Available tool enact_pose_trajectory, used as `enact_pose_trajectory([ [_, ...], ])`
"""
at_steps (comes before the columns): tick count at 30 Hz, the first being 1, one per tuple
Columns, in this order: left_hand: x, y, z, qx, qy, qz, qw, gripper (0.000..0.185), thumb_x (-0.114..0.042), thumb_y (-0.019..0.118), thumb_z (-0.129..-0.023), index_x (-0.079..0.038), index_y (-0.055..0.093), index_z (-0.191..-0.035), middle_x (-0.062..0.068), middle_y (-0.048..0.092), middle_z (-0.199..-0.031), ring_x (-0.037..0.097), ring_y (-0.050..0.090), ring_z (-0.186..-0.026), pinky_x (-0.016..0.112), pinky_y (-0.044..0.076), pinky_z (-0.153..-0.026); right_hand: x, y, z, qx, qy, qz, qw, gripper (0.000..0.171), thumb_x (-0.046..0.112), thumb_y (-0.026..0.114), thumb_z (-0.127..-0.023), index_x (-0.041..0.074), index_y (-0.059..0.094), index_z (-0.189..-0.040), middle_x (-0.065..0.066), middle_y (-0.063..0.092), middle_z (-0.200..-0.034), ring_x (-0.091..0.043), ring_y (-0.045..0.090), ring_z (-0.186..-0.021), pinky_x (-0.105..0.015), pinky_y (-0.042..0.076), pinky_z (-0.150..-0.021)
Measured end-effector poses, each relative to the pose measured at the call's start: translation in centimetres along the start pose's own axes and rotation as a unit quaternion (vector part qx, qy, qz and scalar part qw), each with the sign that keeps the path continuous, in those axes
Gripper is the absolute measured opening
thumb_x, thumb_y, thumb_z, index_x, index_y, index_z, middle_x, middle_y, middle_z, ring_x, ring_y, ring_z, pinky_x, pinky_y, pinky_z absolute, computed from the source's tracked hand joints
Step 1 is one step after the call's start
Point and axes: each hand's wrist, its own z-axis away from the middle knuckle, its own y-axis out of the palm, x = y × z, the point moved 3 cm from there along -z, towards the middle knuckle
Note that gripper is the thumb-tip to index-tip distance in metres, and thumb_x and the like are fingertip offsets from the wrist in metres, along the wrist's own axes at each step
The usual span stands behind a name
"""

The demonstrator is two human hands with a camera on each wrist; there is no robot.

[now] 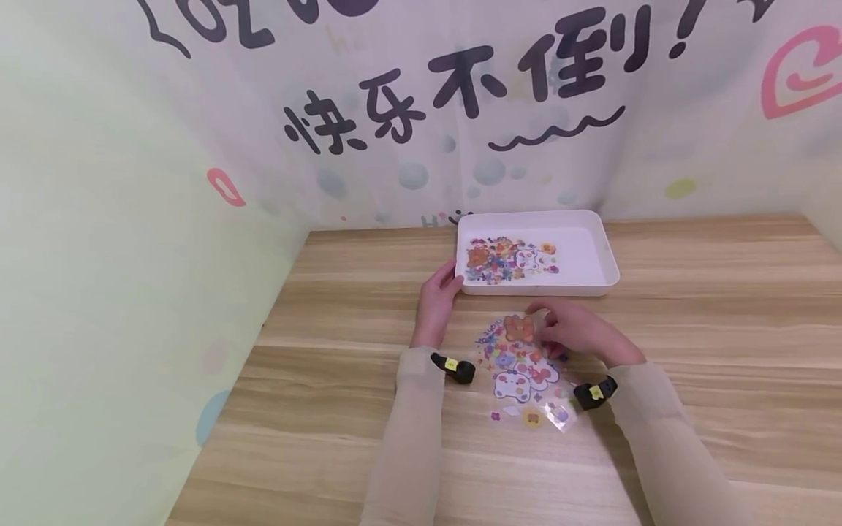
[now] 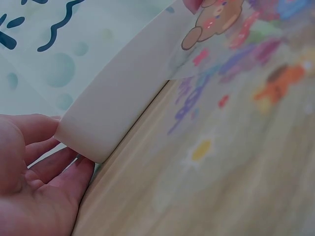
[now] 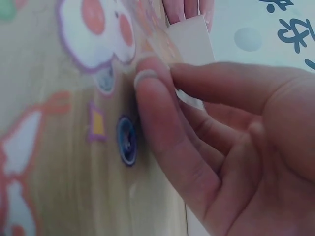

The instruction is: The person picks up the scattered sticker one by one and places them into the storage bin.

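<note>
While the left hand [image 1: 437, 303] grips the near-left corner of a white tray [image 1: 582, 256], the right hand [image 1: 579, 330] pinches a clear sticker sheet [image 1: 514, 384] by its edge — over the desk [image 1: 316, 409], in front of the tray. More stickers [image 1: 503, 259] lie inside.

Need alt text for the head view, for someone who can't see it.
A person's right hand pinches a clear sheet of cartoon stickers at a wooden table. Their left hand holds the near left corner of a white tray containing more colourful stickers.
</note>
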Motion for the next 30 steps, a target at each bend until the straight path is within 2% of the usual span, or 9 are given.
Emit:
enact_pose_trajectory([
  [10,-0.6,0.0,0.7,-0.004,-0.002,-0.015,0.9999,0.043,-0.014,0.048,-0.093,-0.011,0.040,-0.135,0.003,0.040,-0.137,0.015,0.040,-0.122,0.021,0.039,-0.094,-0.2,-0.3,-0.1,-0.013,0.016,-0.042,0.999,0.030,0.005,0.047,-0.091,0.001,0.038,-0.119,-0.016,0.058,-0.085,-0.022,0.060,-0.061,-0.033,0.054,-0.054],
  [17,-0.3,-0.1,0.3,-0.004,-0.006,-0.011,0.9999,0.042,-0.014,0.049,-0.092,-0.012,0.041,-0.134,0.002,0.041,-0.136,0.014,0.041,-0.121,0.021,0.040,-0.093,-0.4,-0.3,0.0,-0.021,0.005,-0.056,0.998,0.016,0.007,0.042,-0.093,-0.001,0.043,-0.107,-0.017,0.056,-0.086,-0.023,0.059,-0.060,-0.034,0.054,-0.054],
  [25,1.4,-0.2,-1.0,-0.007,0.000,0.003,1.0000,0.042,-0.021,0.053,-0.090,-0.019,0.045,-0.132,-0.005,0.044,-0.132,0.006,0.044,-0.116,0.018,0.041,-0.091,-0.6,-0.3,-0.1,-0.026,0.000,-0.047,0.999,0.020,0.018,0.042,-0.095,0.001,0.051,-0.101,-0.013,0.057,-0.076,-0.023,0.058,-0.061,-0.034,0.053,-0.055],
  [30,1.8,-0.2,-1.2,-0.018,0.014,-0.006,0.9997,0.041,-0.023,0.053,-0.090,-0.020,0.046,-0.130,-0.007,0.046,-0.130,0.004,0.045,-0.114,0.017,0.041,-0.090,-0.6,-0.5,-0.1,-0.041,-0.020,0.000,0.999,0.018,0.019,0.045,-0.094,0.004,0.056,-0.094,-0.009,0.056,-0.073,-0.020,0.054,-0.061,-0.031,0.050,-0.055],
])
